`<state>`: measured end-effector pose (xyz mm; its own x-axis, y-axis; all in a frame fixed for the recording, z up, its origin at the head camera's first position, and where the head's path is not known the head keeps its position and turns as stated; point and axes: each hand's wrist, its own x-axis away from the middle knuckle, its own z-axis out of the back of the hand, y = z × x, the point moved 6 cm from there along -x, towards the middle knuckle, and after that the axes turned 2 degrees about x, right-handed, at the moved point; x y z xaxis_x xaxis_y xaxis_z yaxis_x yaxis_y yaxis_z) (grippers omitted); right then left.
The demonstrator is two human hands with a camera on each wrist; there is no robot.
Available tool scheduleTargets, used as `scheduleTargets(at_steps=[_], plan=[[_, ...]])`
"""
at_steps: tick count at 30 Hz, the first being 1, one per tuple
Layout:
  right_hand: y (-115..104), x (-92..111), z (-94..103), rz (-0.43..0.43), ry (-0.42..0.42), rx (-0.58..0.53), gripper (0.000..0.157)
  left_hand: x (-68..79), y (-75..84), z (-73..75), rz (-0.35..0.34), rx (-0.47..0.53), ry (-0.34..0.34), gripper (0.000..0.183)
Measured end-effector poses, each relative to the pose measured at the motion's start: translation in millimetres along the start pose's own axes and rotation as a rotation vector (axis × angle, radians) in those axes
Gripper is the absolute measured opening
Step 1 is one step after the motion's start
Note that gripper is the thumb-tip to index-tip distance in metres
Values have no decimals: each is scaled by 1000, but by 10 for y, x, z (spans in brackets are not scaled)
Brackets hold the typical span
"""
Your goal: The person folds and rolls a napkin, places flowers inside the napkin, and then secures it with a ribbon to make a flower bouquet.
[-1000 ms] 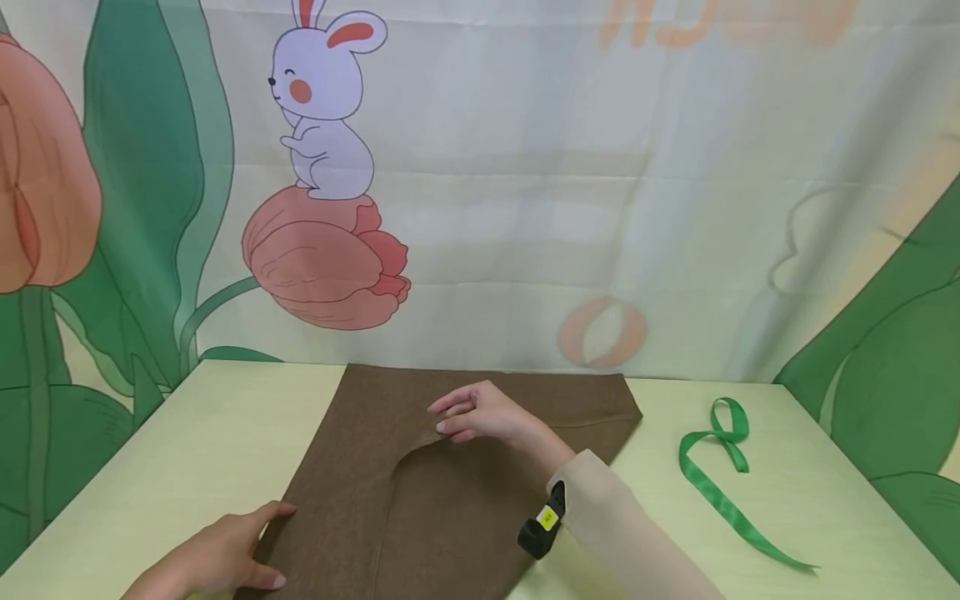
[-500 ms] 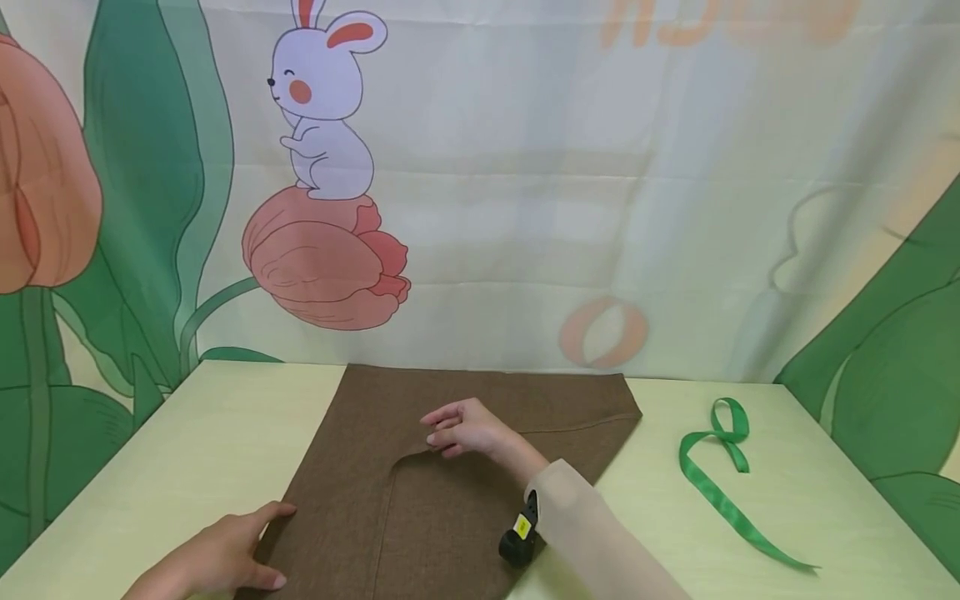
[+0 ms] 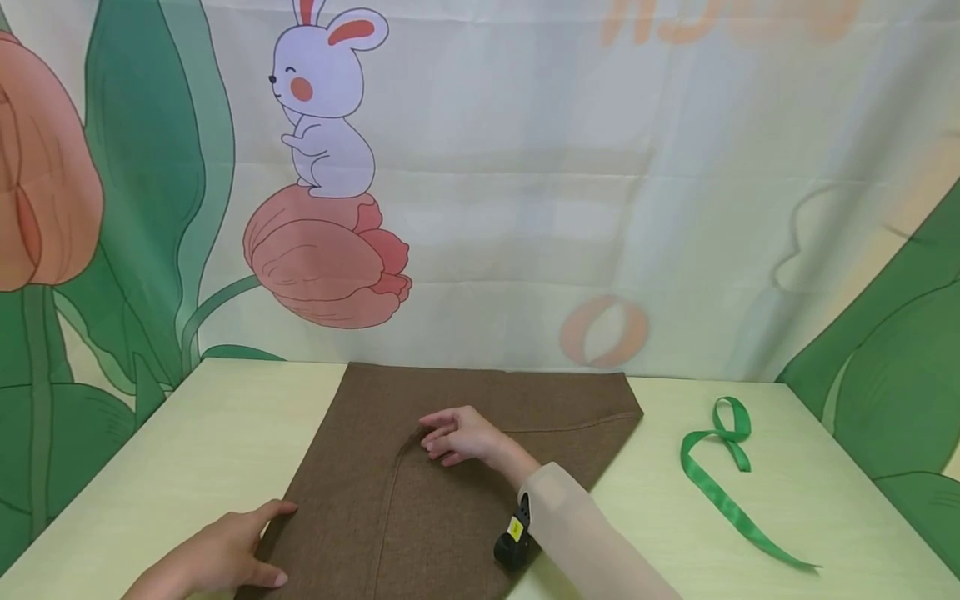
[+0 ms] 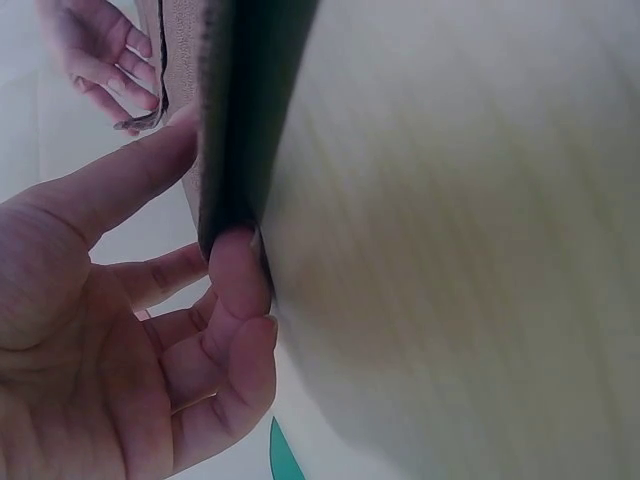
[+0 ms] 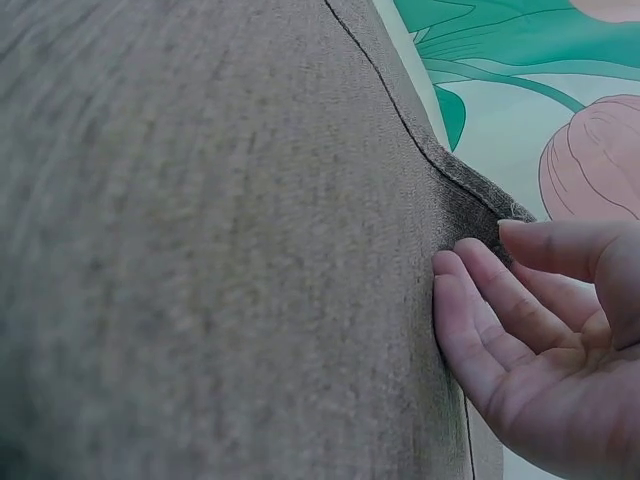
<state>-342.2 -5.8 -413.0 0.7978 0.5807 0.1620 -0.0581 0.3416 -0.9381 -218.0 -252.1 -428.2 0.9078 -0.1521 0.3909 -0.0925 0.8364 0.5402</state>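
Observation:
A folded brown cloth [image 3: 333, 467] lies over the middle of the pale table, a stitched hem running along its upper layer. My right hand [image 3: 461, 435] pinches the corner of that upper layer and holds it slightly raised. In the right wrist view, thumb and fingertips meet at the hemmed corner [image 5: 485, 200], the other fingers bent below. At the cloth's left edge, my left hand [image 3: 217, 546] grips the edge. The left wrist view shows some fingers of this left hand [image 4: 120, 330] on the top face and others curled at the underside.
A green ribbon [image 3: 723, 500] with a loop at its far end lies on the table [image 3: 840, 467] to the right. Behind the table hangs a printed curtain [image 3: 495, 208] with a rabbit and tulips.
My right hand has moved left and a little toward me, drawing the cloth's corner along, and the flap lies flatter. My left hand stays at the left edge.

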Motion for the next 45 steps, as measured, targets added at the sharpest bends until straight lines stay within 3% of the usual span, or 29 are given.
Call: scheduleTargets(at_steps=[11, 15, 22, 28, 34, 38, 45], plan=[[97, 89, 212, 21, -2, 21, 37, 16, 8, 6, 15, -11, 4, 79], [127, 170, 325, 36, 5, 67, 36, 40, 2, -4, -8, 4, 15, 79], [203, 384, 673, 71, 52, 143, 37, 105, -24, -46, 58, 82, -17, 78], [363, 575, 1130, 107, 184, 243, 36, 205, 2, -76, -68, 121, -61, 69], [499, 739, 1513, 132, 307, 399, 35, 224, -26, -101, -91, 44, -72, 78], [561, 801, 1634, 129, 338, 510, 34, 208, -40, -110, -103, -3, -54, 77], [637, 848, 1675, 99, 315, 642, 34, 257, 55, -67, -265, -10, -55, 70]])
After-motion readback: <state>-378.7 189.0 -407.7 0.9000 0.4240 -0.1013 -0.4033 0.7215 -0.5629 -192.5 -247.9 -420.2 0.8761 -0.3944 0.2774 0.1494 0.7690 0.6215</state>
